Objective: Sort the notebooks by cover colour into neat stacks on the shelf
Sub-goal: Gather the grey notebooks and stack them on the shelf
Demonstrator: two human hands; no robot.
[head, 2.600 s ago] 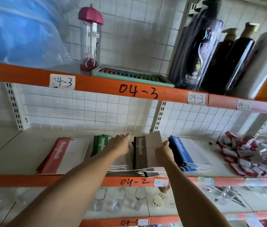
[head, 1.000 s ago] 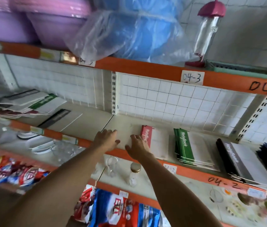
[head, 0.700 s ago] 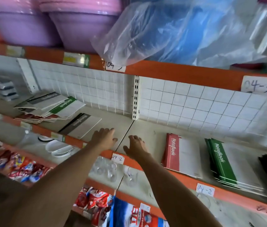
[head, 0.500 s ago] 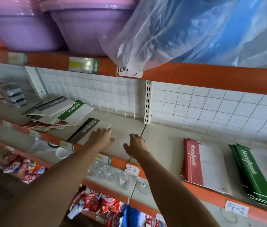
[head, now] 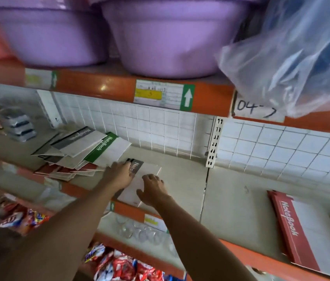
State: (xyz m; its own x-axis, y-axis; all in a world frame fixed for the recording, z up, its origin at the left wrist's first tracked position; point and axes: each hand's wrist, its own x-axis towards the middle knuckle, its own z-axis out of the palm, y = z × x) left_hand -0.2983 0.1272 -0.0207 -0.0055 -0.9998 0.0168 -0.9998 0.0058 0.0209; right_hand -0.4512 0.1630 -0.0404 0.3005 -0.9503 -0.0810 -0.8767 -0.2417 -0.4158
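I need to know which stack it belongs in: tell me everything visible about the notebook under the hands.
The notebook lies flat near the shelf's front edge, apart from the messy pile. Its cover is pale with a dark grey-black spine band printed "Note...". It looks like thin card. The left hand and right hand both rest on it.

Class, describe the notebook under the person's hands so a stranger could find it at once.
Find the two purple plastic basins up top; drop to the beige shelf below. The dark grey-spined notebook lies alone beside the messy notebook pile, flat under both hands: left hand, right hand.
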